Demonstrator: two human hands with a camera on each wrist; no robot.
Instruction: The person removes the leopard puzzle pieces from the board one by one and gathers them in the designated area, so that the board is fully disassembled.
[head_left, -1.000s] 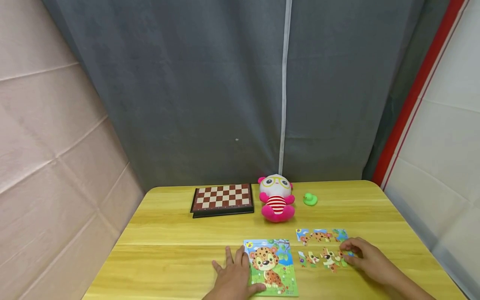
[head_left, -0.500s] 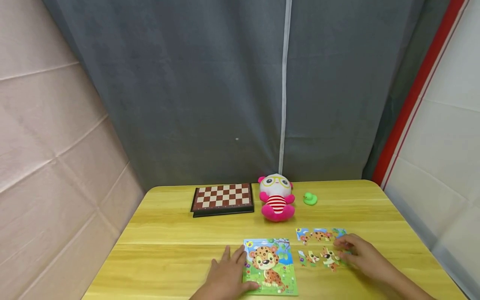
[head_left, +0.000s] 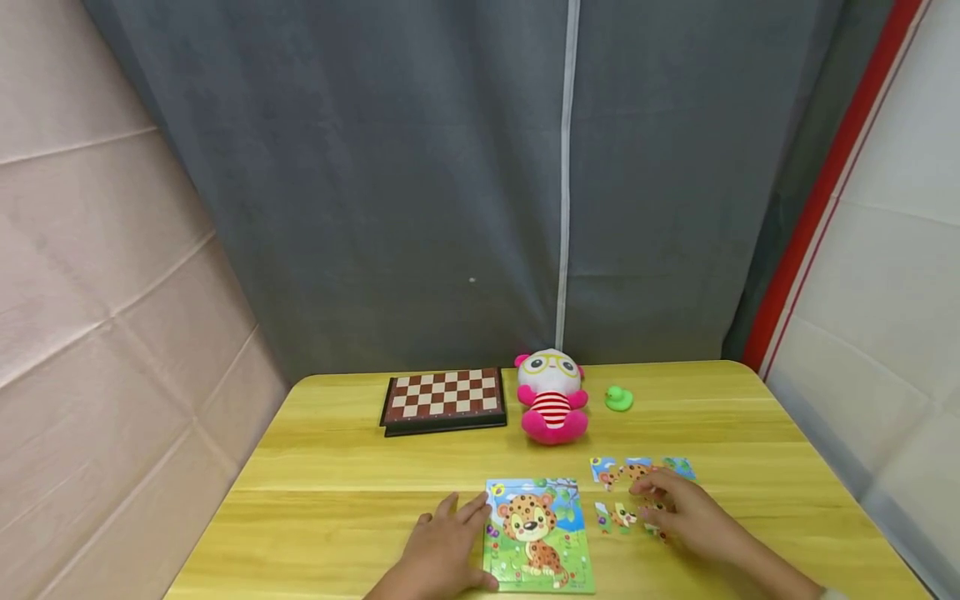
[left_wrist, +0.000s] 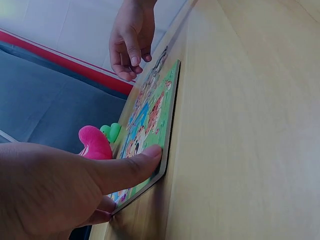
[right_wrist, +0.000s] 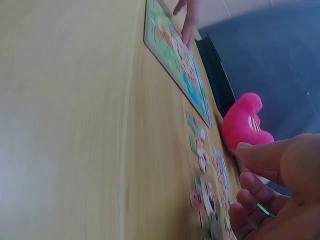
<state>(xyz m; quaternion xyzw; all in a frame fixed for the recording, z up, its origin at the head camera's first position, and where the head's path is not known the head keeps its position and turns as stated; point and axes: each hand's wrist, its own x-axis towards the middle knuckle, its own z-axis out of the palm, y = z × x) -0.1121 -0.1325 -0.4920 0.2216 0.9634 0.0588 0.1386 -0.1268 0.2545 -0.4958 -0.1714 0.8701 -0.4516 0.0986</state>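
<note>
A cartoon leopard puzzle board (head_left: 538, 537) lies flat near the table's front. My left hand (head_left: 442, 546) rests along its left edge with the fingers spread; in the left wrist view the thumb (left_wrist: 135, 170) touches a corner of the board. Right of the board lie loose jigsaw pieces in two rows, a far row (head_left: 679, 467) and a near row (head_left: 622, 515). Over the near row hovers my right hand (head_left: 690, 517), covering some pieces. Seen in the right wrist view, its fingers (right_wrist: 260, 192) are loosely bent, and nothing shows between thumb and fingertips.
Behind the board stand a folded chessboard (head_left: 445, 400), a pink and white plush toy (head_left: 552, 400) and a green toy duck (head_left: 618, 398). The wooden table (head_left: 337, 500) ends at a grey curtain (head_left: 420, 208), with pale cloth walls on both sides.
My right hand has moved left along the near row of pieces, uncovering the far row's right end. My left hand has slid left from the board's surface to its edge.
</note>
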